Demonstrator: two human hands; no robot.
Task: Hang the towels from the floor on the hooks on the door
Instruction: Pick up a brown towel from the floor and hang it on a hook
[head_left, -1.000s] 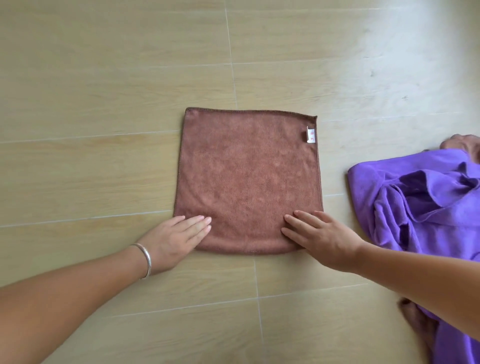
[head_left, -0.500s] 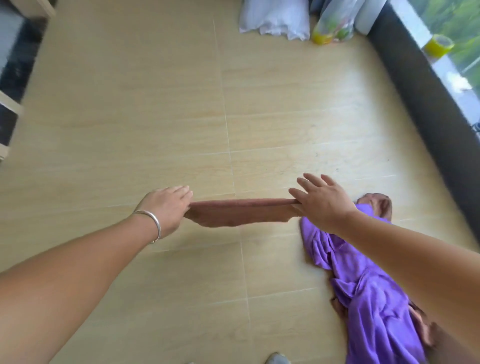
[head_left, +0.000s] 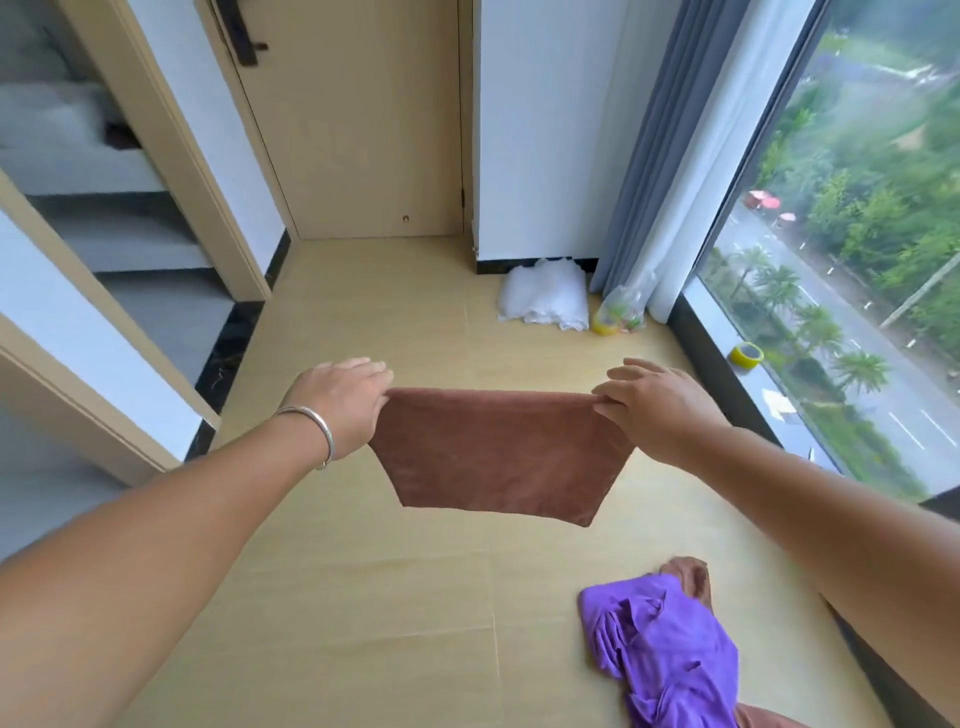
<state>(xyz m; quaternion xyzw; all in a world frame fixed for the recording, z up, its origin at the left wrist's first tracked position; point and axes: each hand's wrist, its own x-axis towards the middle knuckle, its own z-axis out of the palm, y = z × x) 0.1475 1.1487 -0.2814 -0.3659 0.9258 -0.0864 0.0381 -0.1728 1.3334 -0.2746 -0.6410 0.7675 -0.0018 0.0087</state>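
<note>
- While both arms reach forward, the brown square microfibre towel (head_left: 498, 454) hangs in the air above the pale wood-look tiled floor (head_left: 363, 597), stretched flat between the two hands.
- The left hand (head_left: 340, 402) pinches the towel's upper left corner, fingers curled over the top edge; a thin silver bangle (head_left: 314, 428) sits on that wrist.
- The right hand (head_left: 657, 405) pinches the upper right corner in the same manner, thumb under and fingers over the edge.
- The towel's top edge runs level from hand to hand; its lower edge hangs free, clear of the floor.
- A crumpled purple cloth towel (head_left: 660, 649) lies on the floor near the right edge, below the right forearm, with a bit of brown fabric (head_left: 688, 571) showing at its far end.
- A closed pale wooden door (head_left: 358, 130) stands at the far edge of the floor, a dark handle (head_left: 241, 36) near its upper left; no hooks can be made out on it.
- A white bundled cloth (head_left: 543, 299) and a clear plastic bag (head_left: 623, 309) rest at the far right corner of the floor, beside the grey curtain (head_left: 654, 156).
- A yellow tape roll (head_left: 747, 355) sits on the window sill (head_left: 769, 395).
</note>
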